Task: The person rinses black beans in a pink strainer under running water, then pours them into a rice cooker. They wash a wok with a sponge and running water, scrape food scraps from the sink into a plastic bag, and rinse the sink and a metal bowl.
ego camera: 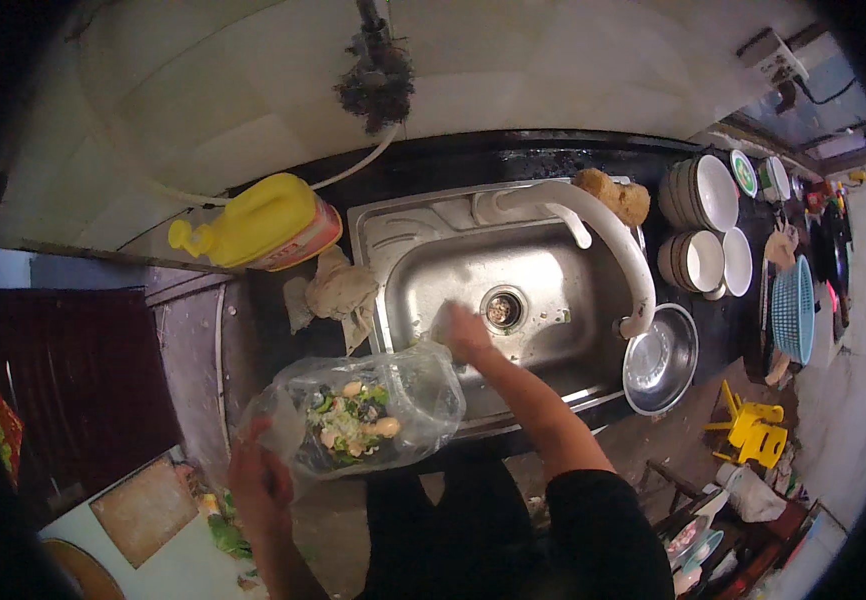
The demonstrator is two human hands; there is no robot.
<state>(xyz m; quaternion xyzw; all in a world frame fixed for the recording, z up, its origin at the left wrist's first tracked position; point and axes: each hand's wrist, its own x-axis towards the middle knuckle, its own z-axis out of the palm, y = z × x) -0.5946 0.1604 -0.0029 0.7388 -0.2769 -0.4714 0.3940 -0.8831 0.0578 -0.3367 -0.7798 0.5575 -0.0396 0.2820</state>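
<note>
My left hand [259, 476] grips the edge of a clear plastic bag [429, 394] at the near left side of the sink. Inside the bag lie food scraps [354, 427]: green leaves, pale bits and eggshell-like pieces. My right hand [466, 334] is over the left part of the stainless steel sink [433, 262], just beyond the bag's rim. Motion blurs its fingers, so whether it holds something is unclear. To its right is the drain [504, 309], whose strainer has pale scraps in it. A few green bits [564, 315] stick to the sink floor.
A white faucet [620, 255] arches over the sink's right side. Left stand a yellow jug [268, 225] and a crumpled cloth [339, 289]. A metal basin [659, 360], stacked bowls [716, 193], a brown sponge [613, 196] and a blue basket [793, 311] are to the right.
</note>
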